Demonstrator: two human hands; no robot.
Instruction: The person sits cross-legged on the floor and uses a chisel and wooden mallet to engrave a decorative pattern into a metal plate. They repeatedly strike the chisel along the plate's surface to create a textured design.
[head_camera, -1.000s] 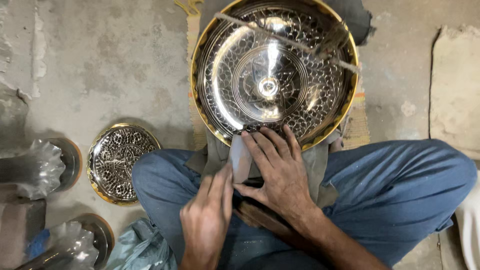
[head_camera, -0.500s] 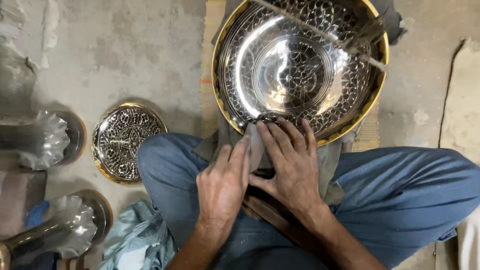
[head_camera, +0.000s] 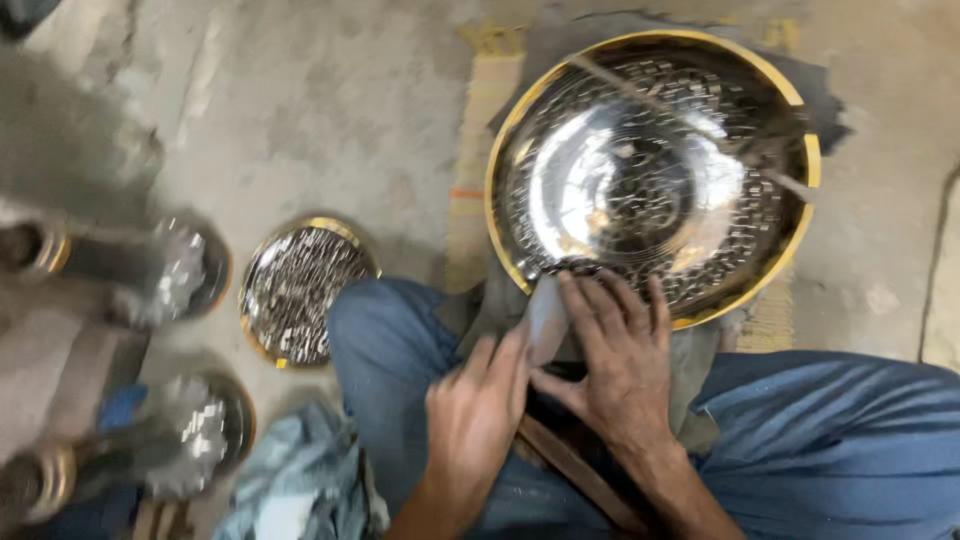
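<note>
Grey, dusty floor — big shiny bowl with a gold rim, tipped up against the lap.

Sitting cross-legged in blue trousers, on a woven mat. Right hand flat, fingers spread, tips resting on the near rim of the bowl. Left hand just beside it, lower and closer to the body, pinching a small pale cloth between thumb and fingers. Cloth long and thin, pointing up and away toward the rim, touching the bowl at its top end. Right hand nearer the bowl; left hand has the cloth. Bowl round, so no long side — open face turned up toward the head. Off to the left: small patterned plate, two wrapped metal pieces, crumpled rag. All a bit blurry.
</note>
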